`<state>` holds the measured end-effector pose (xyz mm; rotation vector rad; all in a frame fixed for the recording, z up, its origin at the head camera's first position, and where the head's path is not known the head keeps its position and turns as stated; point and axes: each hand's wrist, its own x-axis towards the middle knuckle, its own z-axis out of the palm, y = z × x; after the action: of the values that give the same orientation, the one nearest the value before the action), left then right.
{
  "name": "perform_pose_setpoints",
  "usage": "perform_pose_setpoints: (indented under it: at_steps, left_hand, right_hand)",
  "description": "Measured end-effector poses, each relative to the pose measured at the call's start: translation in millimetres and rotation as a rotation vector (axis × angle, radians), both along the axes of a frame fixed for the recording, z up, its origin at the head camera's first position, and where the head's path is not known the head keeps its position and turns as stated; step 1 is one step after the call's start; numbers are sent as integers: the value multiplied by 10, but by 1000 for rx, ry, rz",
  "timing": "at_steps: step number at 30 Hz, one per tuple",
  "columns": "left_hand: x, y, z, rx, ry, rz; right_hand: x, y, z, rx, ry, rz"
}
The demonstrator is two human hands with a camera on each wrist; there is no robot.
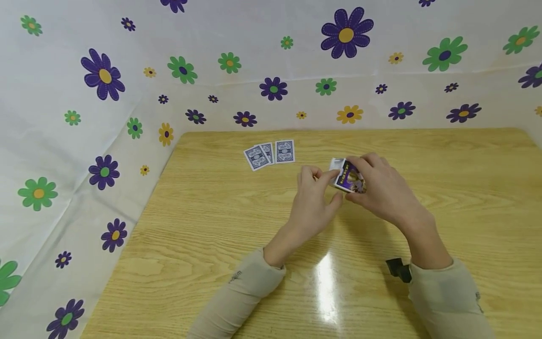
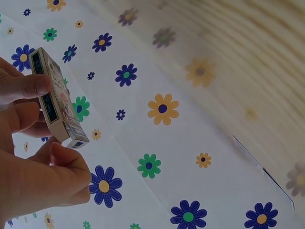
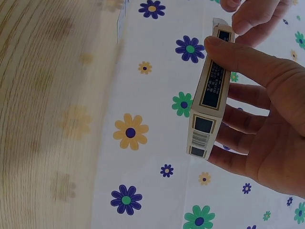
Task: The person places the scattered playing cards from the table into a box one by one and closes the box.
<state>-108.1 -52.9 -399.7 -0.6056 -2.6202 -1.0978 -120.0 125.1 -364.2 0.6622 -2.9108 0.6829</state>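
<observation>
In the head view my right hand [image 1: 387, 188] grips a small playing-card box [image 1: 352, 179], purple with a picture on its front. A white end flap [image 1: 337, 165] stands open on the box's left end. My left hand [image 1: 311, 202] has its curled fingers and thumb at that end, around the flap and lower corner. The right wrist view shows the right thumb [image 3: 221, 47] along the box's narrow dark-labelled side [image 3: 212, 86], with the other fingers behind it. From the left wrist, the box [image 2: 59, 98] appears tilted, and the left hand [image 2: 43, 181] is close below its flap end.
Left of the hands, three blue-backed cards [image 1: 271, 153] lie face down near the back edge of the wooden table [image 1: 203, 226], two overlapping. A flower-patterned cloth [image 1: 254, 42] hangs behind and to the left. A black piece [image 1: 399, 270] sticks out by the right sleeve.
</observation>
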Motion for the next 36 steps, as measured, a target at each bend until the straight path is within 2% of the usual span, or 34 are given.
perform_pose_setpoints:
  at_steps: [9, 17, 21, 24, 27, 30, 33, 36]
  left_hand:
    - [4, 7, 3, -26, -62, 11]
    - [2, -22, 9, -76, -46, 42]
    - [-19, -86, 36, -38, -52, 43]
    - [-89, -176, 81, 26, -58, 55]
    - [-224, -340, 120, 97, -109, 110]
    - [-447, -566, 137, 132, -202, 199]
    - [-757, -822, 74, 93, -271, 289]
    - [-1054, -1067, -61, -6, -318, 360]
  right_hand:
    - [-2, 4, -2, 14, -12, -5]
    - [4, -7, -14, 18, -19, 1]
    - [1, -7, -13, 18, -26, -3]
    - [-5, 12, 1, 18, -39, -11]
    - [-13, 23, 14, 16, -68, -20]
    - [-21, 27, 17, 12, -94, -25]
    - [-25, 38, 9, 9, -108, -26]
    - [-25, 52, -8, 8, -119, -25]
